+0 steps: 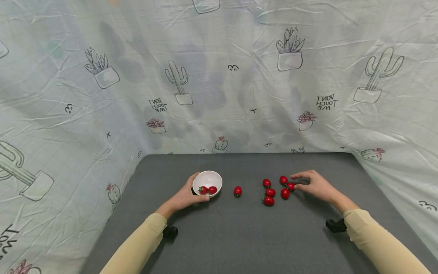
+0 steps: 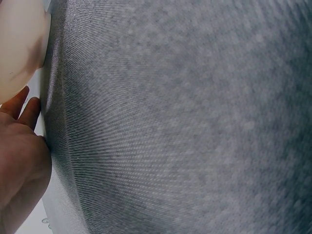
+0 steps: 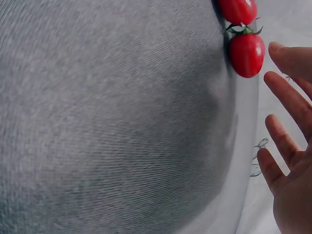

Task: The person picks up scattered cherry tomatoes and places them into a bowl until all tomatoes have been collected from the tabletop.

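Note:
My left hand (image 1: 184, 196) grips a small white bowl (image 1: 207, 177) at its left side, thumb along the near rim. Two red cherry tomatoes (image 1: 212, 190) lie inside it. In the left wrist view, the fingers of the left hand (image 2: 24, 156) reach under the bowl's pale wall (image 2: 19, 44). My right hand (image 1: 316, 185) hovers beside the rightmost tomato (image 1: 291, 186), thumb and fingers apart around it. From the right wrist, that tomato (image 3: 247, 54) shows its green stem, and the right hand (image 3: 297, 170) has its fingers spread with nothing in them.
A lone tomato (image 1: 237, 191) lies right of the bowl. Further right are two loose groups, one around a middle tomato (image 1: 270, 192), the other including a near tomato (image 1: 285, 194). Behind the grey table (image 1: 219, 236) hangs a cactus-print curtain (image 1: 219, 83).

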### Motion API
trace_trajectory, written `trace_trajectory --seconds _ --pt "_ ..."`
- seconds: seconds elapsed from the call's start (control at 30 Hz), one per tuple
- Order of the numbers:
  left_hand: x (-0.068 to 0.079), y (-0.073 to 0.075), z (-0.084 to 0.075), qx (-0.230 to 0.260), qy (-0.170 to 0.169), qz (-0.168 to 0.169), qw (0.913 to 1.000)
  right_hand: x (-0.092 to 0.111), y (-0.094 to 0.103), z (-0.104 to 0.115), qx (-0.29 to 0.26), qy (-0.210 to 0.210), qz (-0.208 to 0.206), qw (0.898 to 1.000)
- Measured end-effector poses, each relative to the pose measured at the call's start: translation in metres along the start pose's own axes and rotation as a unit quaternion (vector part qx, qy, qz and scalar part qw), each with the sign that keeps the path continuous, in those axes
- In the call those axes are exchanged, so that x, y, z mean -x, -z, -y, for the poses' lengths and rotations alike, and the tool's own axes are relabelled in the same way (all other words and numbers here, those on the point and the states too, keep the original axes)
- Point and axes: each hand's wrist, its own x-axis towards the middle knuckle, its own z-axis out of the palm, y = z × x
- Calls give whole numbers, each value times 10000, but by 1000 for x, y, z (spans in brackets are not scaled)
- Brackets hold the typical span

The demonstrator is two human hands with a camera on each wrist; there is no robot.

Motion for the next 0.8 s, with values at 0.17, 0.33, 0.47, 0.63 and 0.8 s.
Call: trace_trajectory --seconds 0.17,0.33,0.47,0.63,0.8 --pt "-7 -1 12 34 45 25 10000 0 -1 -7 -92 67 56 9999" --pt "-14 0 27 -45 27 58 10000 0 -2 -13 -164 126 91 9997" --pt "-15 1 29 -62 -16 102 9999 -1 -4 -15 -176 87 109 9997" --pt "-15 2 28 -123 -13 117 9999 -3 -6 -15 -214 85 152 9996" --pt "-16 1 29 -236 46 92 9997 -4 -8 -16 -167 133 186 9996"
